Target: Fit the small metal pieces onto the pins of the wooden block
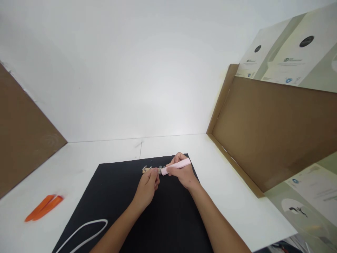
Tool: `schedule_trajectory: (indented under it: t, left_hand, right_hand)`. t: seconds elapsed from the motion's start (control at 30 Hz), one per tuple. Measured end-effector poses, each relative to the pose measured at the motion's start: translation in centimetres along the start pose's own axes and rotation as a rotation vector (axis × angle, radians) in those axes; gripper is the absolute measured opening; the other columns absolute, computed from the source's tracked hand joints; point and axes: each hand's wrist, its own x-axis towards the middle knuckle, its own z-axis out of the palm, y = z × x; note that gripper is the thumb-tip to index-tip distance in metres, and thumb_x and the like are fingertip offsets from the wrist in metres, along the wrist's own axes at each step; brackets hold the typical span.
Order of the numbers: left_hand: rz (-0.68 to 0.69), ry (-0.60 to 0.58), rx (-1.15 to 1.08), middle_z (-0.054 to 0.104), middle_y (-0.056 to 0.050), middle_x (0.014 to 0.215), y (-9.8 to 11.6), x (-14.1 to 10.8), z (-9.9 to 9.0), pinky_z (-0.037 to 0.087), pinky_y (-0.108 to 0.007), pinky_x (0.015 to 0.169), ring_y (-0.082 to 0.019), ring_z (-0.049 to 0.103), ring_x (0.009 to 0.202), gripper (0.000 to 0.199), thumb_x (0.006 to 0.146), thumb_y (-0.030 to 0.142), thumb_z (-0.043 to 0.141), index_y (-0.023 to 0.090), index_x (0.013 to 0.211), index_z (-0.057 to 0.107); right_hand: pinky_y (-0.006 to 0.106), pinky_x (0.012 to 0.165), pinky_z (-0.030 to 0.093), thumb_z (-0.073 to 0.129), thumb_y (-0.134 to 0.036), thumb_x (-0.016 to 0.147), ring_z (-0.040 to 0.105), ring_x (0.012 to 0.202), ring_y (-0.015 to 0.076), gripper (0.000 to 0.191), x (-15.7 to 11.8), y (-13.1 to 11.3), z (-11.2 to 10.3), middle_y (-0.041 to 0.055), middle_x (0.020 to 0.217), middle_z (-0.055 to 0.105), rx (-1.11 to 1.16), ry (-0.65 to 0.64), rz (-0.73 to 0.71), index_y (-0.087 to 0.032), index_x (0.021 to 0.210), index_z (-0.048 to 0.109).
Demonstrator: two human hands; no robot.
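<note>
My left hand (147, 186) is closed in a pinch on a small tan piece (145, 170) that has clear, shiny bits on it. The piece's exact kind is too small to tell, and part of it is hidden by my fingers. My right hand (187, 175) grips a pale pink bar-shaped object (177, 166), held slanting, with its lower left end close to the fingertips of my left hand. Between the two hands are small clear bits (160, 170); whether the pink bar touches them I cannot tell. Both hands are over the far part of a black mat (168, 214).
A white cable loop (91, 222) lies over the mat's near left part. Two orange strips (43, 208) rest on the white table (79, 158) at the left. Brown cardboard panels (276, 123) stand on both sides, and a white wall (137, 70) rises behind.
</note>
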Motion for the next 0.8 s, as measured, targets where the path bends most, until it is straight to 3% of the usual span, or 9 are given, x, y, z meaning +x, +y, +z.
schedule_trajectory:
  t: [0.37,0.8]
  left_hand:
    - [-0.009,-0.007,-0.008,0.032,0.009,0.049,0.05,-0.15,0.14,0.018,-0.019,0.040,-0.006,0.024,0.041,0.046,0.087,0.058,0.043,0.021,0.061,0.037]
    - [-0.010,-0.018,-0.011,0.031,0.009,0.049,0.01,-0.21,0.11,0.018,-0.020,0.041,-0.006,0.023,0.043,0.048,0.088,0.059,0.042,0.020,0.059,0.037]
  right_hand:
    - [0.024,0.052,0.046,0.076,-0.015,0.063,0.058,0.051,0.0118,0.034,0.31,0.37,-0.54,-0.0031,0.067,0.068,-0.100,0.118,-0.024,-0.022,0.070,0.043]
    - [0.023,0.048,0.042,0.075,-0.012,0.061,0.057,0.047,0.0111,0.036,-0.05,-0.10,0.22,-0.0054,0.060,0.065,-0.019,-0.047,0.044,-0.022,0.067,0.041]
